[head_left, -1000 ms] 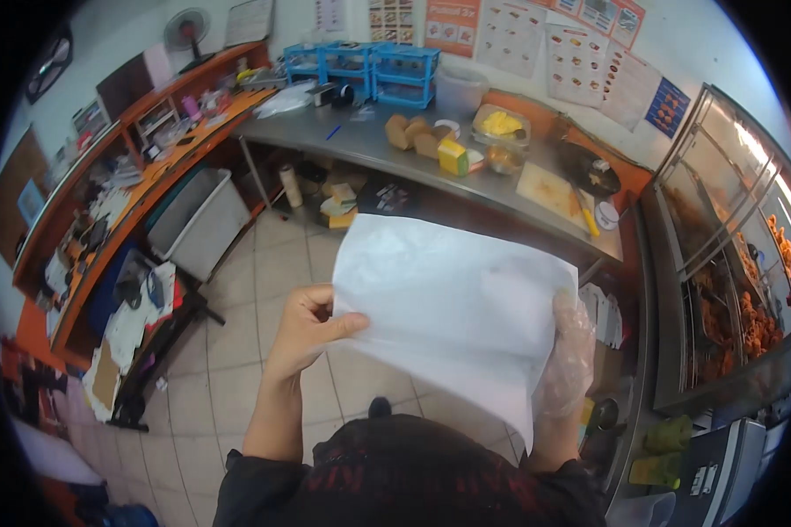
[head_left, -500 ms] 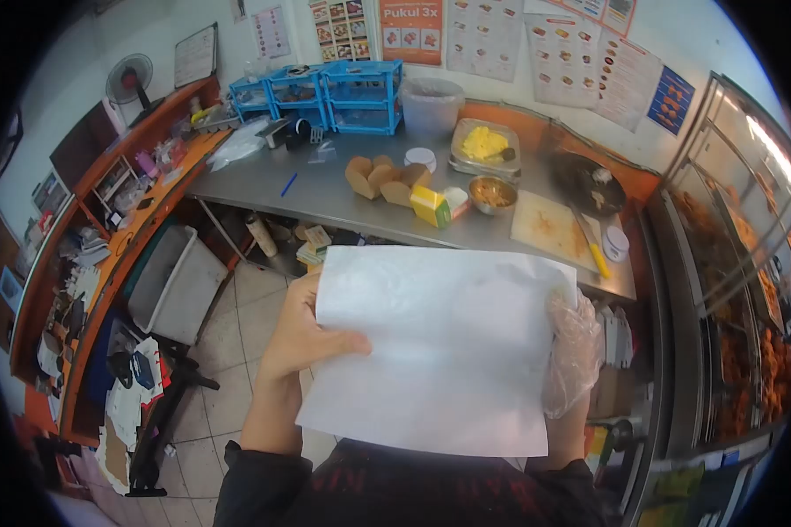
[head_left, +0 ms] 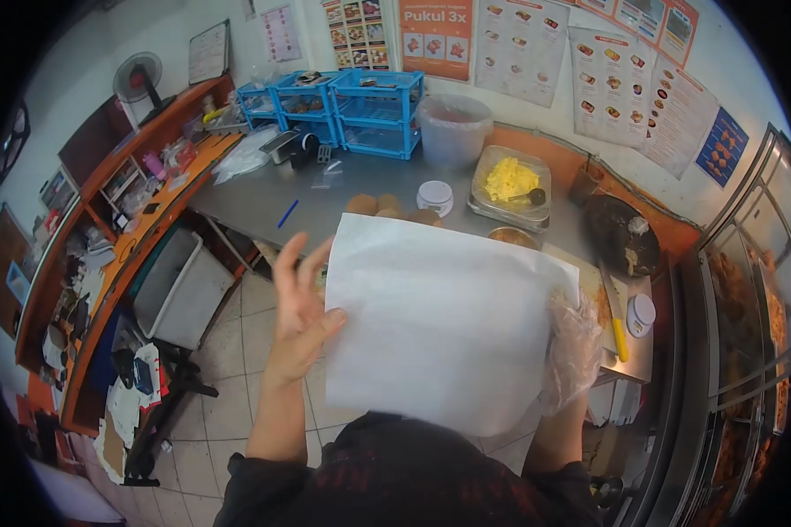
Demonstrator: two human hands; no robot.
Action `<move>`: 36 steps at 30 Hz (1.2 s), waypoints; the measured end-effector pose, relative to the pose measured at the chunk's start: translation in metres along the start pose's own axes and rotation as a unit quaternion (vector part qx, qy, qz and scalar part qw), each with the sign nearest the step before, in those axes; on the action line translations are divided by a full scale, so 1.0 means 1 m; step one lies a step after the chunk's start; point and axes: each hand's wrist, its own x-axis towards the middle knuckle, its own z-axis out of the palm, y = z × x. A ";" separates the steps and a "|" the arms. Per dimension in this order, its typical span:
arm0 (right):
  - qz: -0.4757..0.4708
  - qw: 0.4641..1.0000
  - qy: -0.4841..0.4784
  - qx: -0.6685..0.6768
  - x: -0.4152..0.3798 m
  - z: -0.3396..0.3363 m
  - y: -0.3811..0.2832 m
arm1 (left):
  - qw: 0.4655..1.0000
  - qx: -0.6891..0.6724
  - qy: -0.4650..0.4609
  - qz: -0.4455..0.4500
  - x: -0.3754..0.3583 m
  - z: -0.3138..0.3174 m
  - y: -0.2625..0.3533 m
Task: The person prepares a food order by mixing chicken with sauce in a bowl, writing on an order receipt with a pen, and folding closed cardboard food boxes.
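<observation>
Before the surface (head_left: pixel 246 204), a white sheet (head_left: pixel 439 321) stretches sideways, apparently its long axis; left hand (head_left: pixel 297 318) spread, gloved right hand (head_left: pixel 573 353) pinching its edge.

Paper sheet (head_left: pixel 444 321) bars the middle — room to pass at ten o'clock, by the blue pen (head_left: pixel 287 213); knife (head_left: pixel 620 337) obstructs three.

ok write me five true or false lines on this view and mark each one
1. The right hand holds the white paper. True.
2. Both hands wear gloves. False: the left hand is bare.
3. The knife has a yellow handle. True.
4. The pen is on the cutting board. False: the pen lies on the steel table.
5. The tub holds yellow food. True.
</observation>
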 end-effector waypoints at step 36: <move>-0.046 0.991 -0.123 0.017 0.216 0.103 0.042 | 0.989 0.140 0.031 -0.032 0.213 -0.072 -0.090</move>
